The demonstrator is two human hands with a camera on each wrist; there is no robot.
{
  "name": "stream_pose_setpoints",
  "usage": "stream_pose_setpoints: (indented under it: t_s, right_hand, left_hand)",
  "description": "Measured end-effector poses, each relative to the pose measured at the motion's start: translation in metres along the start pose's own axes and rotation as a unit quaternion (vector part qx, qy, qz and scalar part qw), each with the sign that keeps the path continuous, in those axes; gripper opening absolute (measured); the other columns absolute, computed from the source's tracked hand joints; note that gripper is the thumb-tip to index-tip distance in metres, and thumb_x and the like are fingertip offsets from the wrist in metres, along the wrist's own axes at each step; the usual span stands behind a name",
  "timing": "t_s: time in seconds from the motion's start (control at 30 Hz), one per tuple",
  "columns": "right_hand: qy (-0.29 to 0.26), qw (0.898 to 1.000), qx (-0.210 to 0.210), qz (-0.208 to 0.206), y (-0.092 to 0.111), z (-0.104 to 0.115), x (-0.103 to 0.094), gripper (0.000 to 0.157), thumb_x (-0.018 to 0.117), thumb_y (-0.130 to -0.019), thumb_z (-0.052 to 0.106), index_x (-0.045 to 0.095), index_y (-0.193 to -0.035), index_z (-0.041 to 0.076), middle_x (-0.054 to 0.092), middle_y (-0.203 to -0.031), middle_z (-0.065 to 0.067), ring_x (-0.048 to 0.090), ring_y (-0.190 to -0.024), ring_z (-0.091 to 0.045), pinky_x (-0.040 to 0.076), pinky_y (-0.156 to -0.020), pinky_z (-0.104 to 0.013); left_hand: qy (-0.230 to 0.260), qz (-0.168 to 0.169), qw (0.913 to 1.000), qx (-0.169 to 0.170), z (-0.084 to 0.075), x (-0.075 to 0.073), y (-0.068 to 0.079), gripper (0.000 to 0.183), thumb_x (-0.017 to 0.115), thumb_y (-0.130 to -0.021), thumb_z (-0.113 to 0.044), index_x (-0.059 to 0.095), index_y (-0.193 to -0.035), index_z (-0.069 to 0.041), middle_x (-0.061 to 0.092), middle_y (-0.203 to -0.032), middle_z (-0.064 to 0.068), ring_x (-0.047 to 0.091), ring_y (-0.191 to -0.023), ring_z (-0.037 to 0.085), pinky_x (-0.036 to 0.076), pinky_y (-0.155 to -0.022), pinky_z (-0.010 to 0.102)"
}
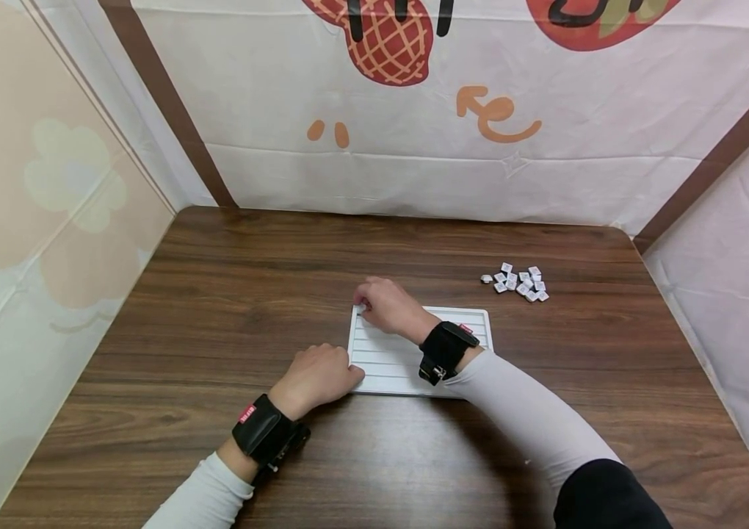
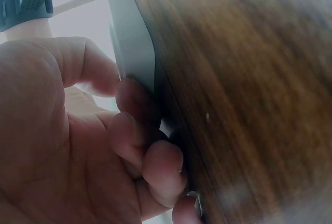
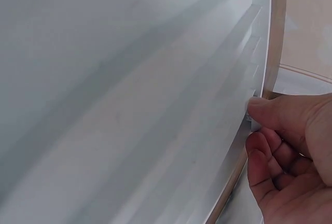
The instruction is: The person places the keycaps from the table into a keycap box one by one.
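A white ridged board (image 1: pixel 388 364) with several horizontal rows lies on the table before me. My left hand (image 1: pixel 321 373) grips its left edge near the front corner, thumb over the rim. In the left wrist view, the fingers of that hand (image 2: pixel 104 110) curl against the side of the board (image 2: pixel 134 45). Over the far left corner my right hand (image 1: pixel 391 305) pinches a small white tile (image 3: pixel 254 124). The right wrist view has this tile between thumb and fingers, right at the end of a row; its face is mostly hidden.
Several small white tiles (image 1: pixel 523 285) with dark marks lie in a loose cluster on the brown wooden table (image 1: pixel 216 316), beyond the board to the right. A printed cloth (image 1: pixel 427 184) hangs along the table's far edge, with more cloth at both sides.
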State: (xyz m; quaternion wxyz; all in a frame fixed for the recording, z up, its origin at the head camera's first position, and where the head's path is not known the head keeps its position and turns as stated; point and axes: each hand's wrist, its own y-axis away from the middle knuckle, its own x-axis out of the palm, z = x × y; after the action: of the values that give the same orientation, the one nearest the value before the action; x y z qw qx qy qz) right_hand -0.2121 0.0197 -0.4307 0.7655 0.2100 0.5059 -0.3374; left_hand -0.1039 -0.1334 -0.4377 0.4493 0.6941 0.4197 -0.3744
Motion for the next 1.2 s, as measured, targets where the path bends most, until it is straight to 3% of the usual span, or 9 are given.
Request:
stream_pose_setpoints:
  t_s: [0.4,0.93,1.2]
  right_hand:
    - [-0.019,0.999,-0.022,-0.017,0.0025,-0.0018,-0.0021,0.018,0.073,-0.086,0.001,0.072,-0.104,0.003,0.067,-0.099,-0.008,0.063,-0.091,-0.019,0.051,-0.081,-0.028]
    - [-0.018,1.000,-0.008,0.018,0.0017,-0.0047,0.0000,0.023,0.072,-0.090,0.007,0.070,-0.113,0.006,0.062,-0.108,-0.006,0.061,-0.092,-0.017,0.050,-0.082,-0.031]
    - [-0.023,1.000,-0.009,0.016,0.0029,-0.0044,-0.0025,0.024,0.072,-0.090,0.009,0.070,-0.114,0.005,0.063,-0.109,-0.007,0.060,-0.092,-0.017,0.050,-0.083,-0.032]
  left_hand:
    - [0.007,-0.004,1.0000,0.005,0.0001,-0.0012,-0.0004,0.039,0.057,-0.091,-0.033,0.054,-0.056,-0.015,0.053,-0.063,0.000,0.053,-0.062,0.021,0.041,-0.059,0.042]
    - [0.006,-0.007,0.9999,0.004,0.0006,-0.0002,0.0012,0.038,0.057,-0.089,-0.032,0.052,-0.055,-0.016,0.054,-0.063,0.001,0.053,-0.061,0.022,0.043,-0.062,0.046]
    - [0.006,-0.006,0.9999,0.007,0.0006,-0.0005,0.0000,0.039,0.056,-0.091,-0.033,0.052,-0.055,-0.016,0.052,-0.063,0.001,0.052,-0.061,0.021,0.042,-0.062,0.045]
